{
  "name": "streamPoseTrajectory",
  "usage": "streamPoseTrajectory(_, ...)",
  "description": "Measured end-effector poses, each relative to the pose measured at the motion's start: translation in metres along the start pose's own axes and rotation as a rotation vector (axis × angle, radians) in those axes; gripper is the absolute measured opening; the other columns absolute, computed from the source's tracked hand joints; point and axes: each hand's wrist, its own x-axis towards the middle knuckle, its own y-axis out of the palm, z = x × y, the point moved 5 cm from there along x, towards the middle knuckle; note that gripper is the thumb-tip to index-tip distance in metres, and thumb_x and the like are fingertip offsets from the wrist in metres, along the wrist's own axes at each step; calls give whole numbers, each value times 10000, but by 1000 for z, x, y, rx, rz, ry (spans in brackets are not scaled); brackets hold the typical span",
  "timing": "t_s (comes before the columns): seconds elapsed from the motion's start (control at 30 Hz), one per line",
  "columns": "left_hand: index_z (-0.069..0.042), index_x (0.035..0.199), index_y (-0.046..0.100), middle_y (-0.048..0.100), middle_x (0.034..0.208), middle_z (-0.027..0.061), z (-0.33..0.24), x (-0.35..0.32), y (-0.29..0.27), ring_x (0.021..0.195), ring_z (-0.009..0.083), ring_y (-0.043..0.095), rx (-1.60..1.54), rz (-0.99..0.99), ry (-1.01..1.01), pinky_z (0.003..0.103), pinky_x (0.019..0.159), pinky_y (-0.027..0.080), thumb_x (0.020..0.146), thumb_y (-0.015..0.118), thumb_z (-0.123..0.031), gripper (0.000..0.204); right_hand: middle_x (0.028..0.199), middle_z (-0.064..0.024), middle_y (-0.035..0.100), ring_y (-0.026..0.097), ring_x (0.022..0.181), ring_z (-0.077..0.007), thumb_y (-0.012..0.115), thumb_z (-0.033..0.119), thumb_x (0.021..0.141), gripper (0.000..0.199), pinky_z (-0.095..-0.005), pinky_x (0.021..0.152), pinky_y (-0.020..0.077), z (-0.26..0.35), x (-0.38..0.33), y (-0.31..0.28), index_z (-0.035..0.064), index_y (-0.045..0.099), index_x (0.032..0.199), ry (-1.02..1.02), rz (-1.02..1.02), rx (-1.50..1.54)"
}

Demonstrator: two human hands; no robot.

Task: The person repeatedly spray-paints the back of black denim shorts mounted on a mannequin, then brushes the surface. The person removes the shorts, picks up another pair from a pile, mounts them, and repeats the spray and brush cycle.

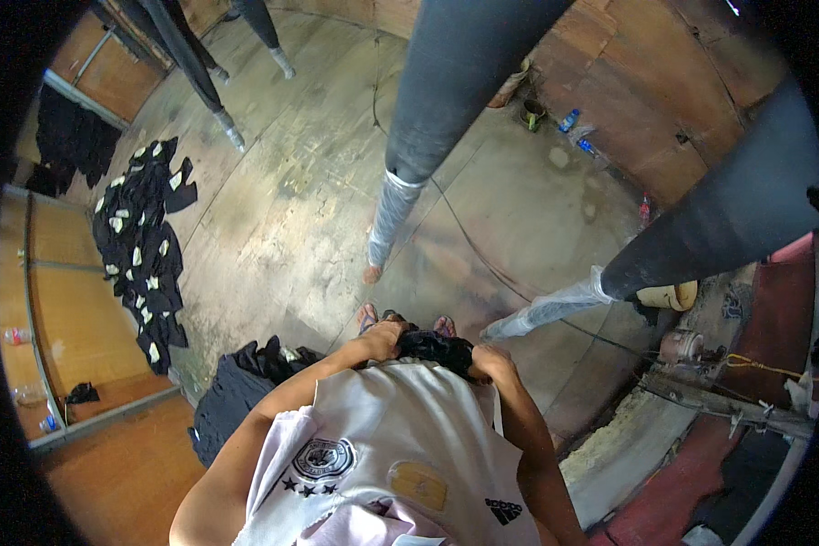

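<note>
- Black crumpled fabric piece [437, 349] sits bunched at waist height, against the hem of a white sleeveless shirt [400, 437], gripped between both hands of the person wearing the camera.
- Left hand [384, 338] is closed around the left end of the bundle, fingers curled into the cloth.
- Right hand [491, 360] clutches the right end, knuckles up, fingers wrapped in the same way.
- Two sandalled feet [367, 316] show just beyond the hands on a stained, pale concrete floor [282, 218].
- Dark grey tapered forms shaped like legs [446, 82] hang over the floor, their lower ends covered in lighter sleeves; one tip nearly reaches the ground near the feet.
- Heaped black garments [237, 387] lie beside the person's left arm.
- Farther left, a spread of black fabric pieces with pale tags [141, 246] covers the floor near an orange-brown wooden platform [82, 328].
</note>
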Motion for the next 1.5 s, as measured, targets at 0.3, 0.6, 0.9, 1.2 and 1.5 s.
streamPoseTrajectory(0.3,-134,1149,684,738,891,186,1,42,-98,775,374,730,275,21,-327,534,680,581,1004,480,-221,265,916,-276,718,699,904,-480,561,164,937,346,-572,837,534,14,-47,-50,155,649,1272,240,-967,380)
streamPoseTrajectory(0.6,-55,992,724,722,971,245,40,25,-94,968,434,688,-68,291,-221,530,821,536,992,524,-305,321,955,-236,725,693,891,-470,552,158,938,320,-558,813,532,37,12,45,159,676,1234,-23,-578,358)
streamPoseTrajectory(0.9,-74,1073,754,741,941,210,131,15,-20,907,406,712,-585,-207,-773,484,821,576,948,618,-251,256,894,-217,720,697,840,-439,538,397,1030,364,-522,750,555,86,22,29,108,679,1199,-404,-592,251)
streamPoseTrajectory(1.2,-46,1014,752,740,938,221,167,119,83,899,390,728,-190,89,-844,495,795,584,931,614,-264,271,594,-40,483,493,506,-145,652,258,1013,316,-370,499,427,-6,133,29,-16,640,855,-276,-647,821)
streamPoseTrajectory(1.5,-45,853,738,738,907,188,197,229,320,839,370,713,-850,16,-1030,463,771,576,909,655,-291,266,691,-61,534,431,490,-143,458,164,1049,199,-286,431,389,-219,374,176,29,605,1055,1025,-396,1600)
